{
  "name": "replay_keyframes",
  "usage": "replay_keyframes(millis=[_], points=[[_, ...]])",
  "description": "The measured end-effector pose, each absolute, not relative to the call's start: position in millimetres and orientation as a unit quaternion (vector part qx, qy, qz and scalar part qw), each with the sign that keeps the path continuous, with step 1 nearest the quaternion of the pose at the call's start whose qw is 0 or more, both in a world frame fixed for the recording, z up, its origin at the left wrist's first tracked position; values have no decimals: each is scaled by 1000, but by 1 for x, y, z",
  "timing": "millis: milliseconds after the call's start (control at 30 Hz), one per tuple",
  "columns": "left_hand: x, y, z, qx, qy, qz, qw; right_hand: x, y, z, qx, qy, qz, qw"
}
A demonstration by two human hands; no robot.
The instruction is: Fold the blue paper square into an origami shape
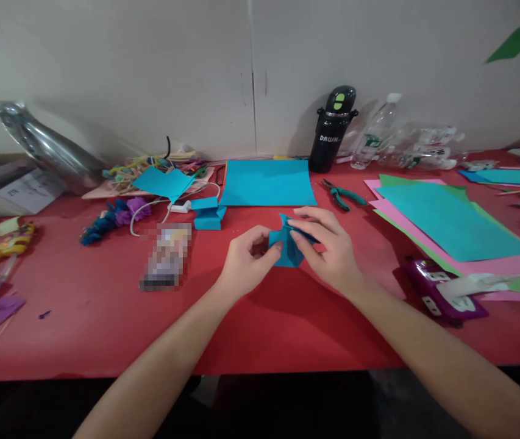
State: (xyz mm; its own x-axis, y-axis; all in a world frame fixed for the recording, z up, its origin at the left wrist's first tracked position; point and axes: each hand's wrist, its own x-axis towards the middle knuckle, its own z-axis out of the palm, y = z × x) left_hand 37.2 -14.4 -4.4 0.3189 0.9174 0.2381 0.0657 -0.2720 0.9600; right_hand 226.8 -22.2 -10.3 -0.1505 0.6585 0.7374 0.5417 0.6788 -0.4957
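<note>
Both my hands meet over the middle of the red table [104,317] on a small folded piece of blue paper [286,251]. My left hand [247,259] pinches its left edge with curled fingers. From the other side, my right hand [328,244] presses and grips the paper's top and right side with fingers together. The paper is partly hidden by my fingers. A flat blue sheet [266,183] lies just behind the hands.
Pliers [342,196] lie right of the blue sheet. A black bottle [331,129] and clear plastic bottles [378,134] stand at the wall. Stacked coloured sheets [452,228] and a purple packet [440,296] sit right. Folded blue pieces [207,213], craft scraps and a glue gun [1,247] lie left.
</note>
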Motion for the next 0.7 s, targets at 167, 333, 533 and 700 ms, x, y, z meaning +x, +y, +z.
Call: replay_keyframes(millis=[167,333,533,700], points=[[38,-14,-5,660,370,447,477,225,-23,-11,-388,-758,80,518],[38,-13,-3,672,382,425,472,222,-23,-10,-393,-749,110,521],[39,-9,-5,629,395,423,520,222,-22,-12,-400,-747,133,515],[39,-6,-9,602,386,414,564,223,-21,-13,-409,-747,163,498]])
